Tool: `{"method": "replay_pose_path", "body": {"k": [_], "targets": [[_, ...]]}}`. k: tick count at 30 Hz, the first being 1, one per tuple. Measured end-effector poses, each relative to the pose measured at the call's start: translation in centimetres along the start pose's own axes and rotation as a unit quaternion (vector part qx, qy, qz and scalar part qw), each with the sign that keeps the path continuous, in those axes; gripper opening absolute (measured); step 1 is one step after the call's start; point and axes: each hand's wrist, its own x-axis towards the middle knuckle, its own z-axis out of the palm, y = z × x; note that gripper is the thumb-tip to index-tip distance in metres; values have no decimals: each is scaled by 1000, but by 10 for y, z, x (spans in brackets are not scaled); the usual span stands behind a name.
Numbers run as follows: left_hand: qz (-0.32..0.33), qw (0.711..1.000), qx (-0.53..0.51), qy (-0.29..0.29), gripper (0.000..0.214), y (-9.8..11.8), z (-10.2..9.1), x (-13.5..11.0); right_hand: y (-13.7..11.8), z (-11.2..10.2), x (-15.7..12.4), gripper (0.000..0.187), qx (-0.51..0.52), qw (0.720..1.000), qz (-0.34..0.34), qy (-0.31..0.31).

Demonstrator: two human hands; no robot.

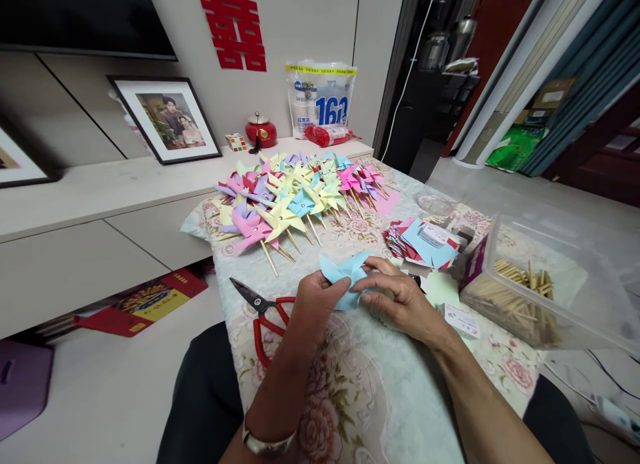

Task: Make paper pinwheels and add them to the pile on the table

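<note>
Both my hands hold a light blue folded paper piece (345, 272) just above the floral tablecloth (360, 397). My left hand (316, 303) grips its lower left part, fingers curled under the paper. My right hand (400, 297) pinches its right side, thumb and fingers pressed on the folded flaps. Red-handled scissors (263, 312) lie shut on the cloth just left of my left hand. A pile of finished paper pinwheels (295, 197) on wooden sticks lies further back on the table.
A stack of coloured paper squares (423, 244) lies right of my hands. A clear plastic box with wooden sticks (525, 297) stands at the right. A low cabinet (100, 191) with a framed photo (167, 121) runs along the left. A red jar (261, 132) and plastic bag (320, 97) stand behind.
</note>
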Motion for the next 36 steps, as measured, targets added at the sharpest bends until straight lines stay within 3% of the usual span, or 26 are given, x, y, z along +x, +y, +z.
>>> {"method": "replay_pose_path", "body": {"k": [22,36], "targets": [[-8,999,-21,-34,27,-6,-2,2,-10,0,6,12,-7,1000,-21,-16],[-10,1000,-27,2,19,-4,6,1,-16,20,6,10,-3,988,70,141]]}}
